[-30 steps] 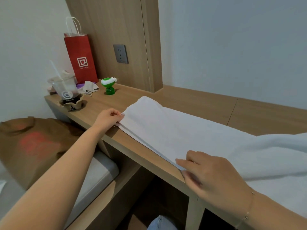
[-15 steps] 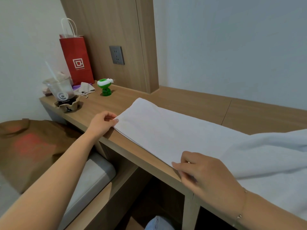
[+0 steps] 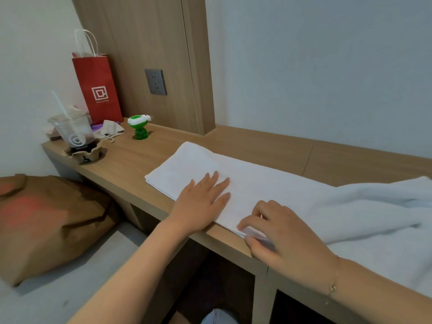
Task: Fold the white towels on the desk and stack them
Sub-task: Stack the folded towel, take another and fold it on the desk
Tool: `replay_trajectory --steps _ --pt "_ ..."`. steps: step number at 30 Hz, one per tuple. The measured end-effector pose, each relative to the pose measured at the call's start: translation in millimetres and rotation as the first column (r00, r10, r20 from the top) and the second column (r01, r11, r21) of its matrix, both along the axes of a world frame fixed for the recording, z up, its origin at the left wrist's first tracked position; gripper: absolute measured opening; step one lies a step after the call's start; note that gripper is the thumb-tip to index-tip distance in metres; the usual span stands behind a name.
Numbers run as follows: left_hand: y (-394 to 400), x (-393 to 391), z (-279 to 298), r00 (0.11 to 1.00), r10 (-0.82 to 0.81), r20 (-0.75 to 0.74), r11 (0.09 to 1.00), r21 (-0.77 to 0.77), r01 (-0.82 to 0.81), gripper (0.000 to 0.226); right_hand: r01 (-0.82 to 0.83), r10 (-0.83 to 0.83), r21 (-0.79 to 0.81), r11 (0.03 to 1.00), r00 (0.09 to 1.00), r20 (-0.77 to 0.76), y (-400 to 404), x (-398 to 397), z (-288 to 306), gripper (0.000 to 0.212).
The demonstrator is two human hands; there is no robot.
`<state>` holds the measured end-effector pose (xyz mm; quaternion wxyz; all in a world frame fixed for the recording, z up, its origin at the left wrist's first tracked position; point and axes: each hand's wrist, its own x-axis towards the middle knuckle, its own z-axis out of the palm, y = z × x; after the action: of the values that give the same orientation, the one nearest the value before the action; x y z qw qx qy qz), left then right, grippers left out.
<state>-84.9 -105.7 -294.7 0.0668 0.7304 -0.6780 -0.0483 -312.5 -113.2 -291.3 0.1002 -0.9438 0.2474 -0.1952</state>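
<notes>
White towel (image 3: 245, 183), folded into a long strip, lies along the near edge of the wooden desk (image 3: 257, 146); its right end runs under a rumpled second towel (image 3: 374, 206). The left hand (image 3: 201, 202) presses flat on the strip, fingers straight and spread. Just right of it, the right hand (image 3: 280, 235) has curled fingers pinching the strip's near edge at the desk lip. At the far left stand a red paper bag (image 3: 98, 90), a plastic cup (image 3: 74, 134) and a green figurine (image 3: 139, 127).
</notes>
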Motion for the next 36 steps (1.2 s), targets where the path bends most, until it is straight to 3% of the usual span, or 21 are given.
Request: replay_trajectory --steps 6,10,12,14,17,23,29,33,36 --pt "-8.9 8.7 0.8 0.989 0.133 0.069 0.989 0.053 -0.137 0.053 -0.079 0.083 0.029 0.996 0.985 -0.148 -35.1 -28.2 17.8 0.039" --pt "-9.8 11.8 7.2 0.974 0.226 0.037 0.971 0.071 -0.228 0.052 0.015 -0.009 0.097 0.995 0.998 -0.056 -52.7 -86.5 33.0 0.04" --pt "-15.9 -2.6 17.6 0.953 0.28 -0.12 0.957 -0.041 -0.286 0.044 0.087 -0.09 0.131 0.988 0.996 0.012 -57.4 -127.3 39.4 0.036" --pt "-29.7 -32.5 31.6 0.941 0.222 -0.255 0.941 -0.198 -0.275 0.034 0.181 -0.195 0.149 0.972 0.977 0.089 -62.8 -171.0 40.9 0.03" --pt "-60.2 -90.6 51.8 0.976 0.073 -0.206 0.946 -0.296 -0.134 0.028 0.3 -0.329 0.178 0.937 0.929 0.166 -75.6 -229.8 34.0 0.024" --pt "-132.6 -191.8 71.0 0.995 -0.059 -0.082 0.983 -0.179 0.043 0.028 0.389 -0.553 0.46 0.798 0.775 0.305 -93.8 -307.3 12.0 0.022" --pt "-187.3 -245.7 65.7 0.996 -0.063 -0.061 0.994 0.083 0.068 0.038 0.273 -0.64 0.668 0.692 0.659 0.394 -107.7 -318.0 9.2 0.013" --pt "-203.4 -246.8 60.6 0.962 0.029 -0.27 0.988 0.153 0.013 0.039 0.255 -0.652 0.694 0.673 0.649 0.393 -114.5 -319.5 5.3 0.013" --pt "-204.1 -241.6 60.8 0.875 0.05 -0.481 0.986 0.165 0.034 0.029 0.238 -0.666 0.707 0.666 0.617 0.42 -119.8 -319.9 2.9 0.016"
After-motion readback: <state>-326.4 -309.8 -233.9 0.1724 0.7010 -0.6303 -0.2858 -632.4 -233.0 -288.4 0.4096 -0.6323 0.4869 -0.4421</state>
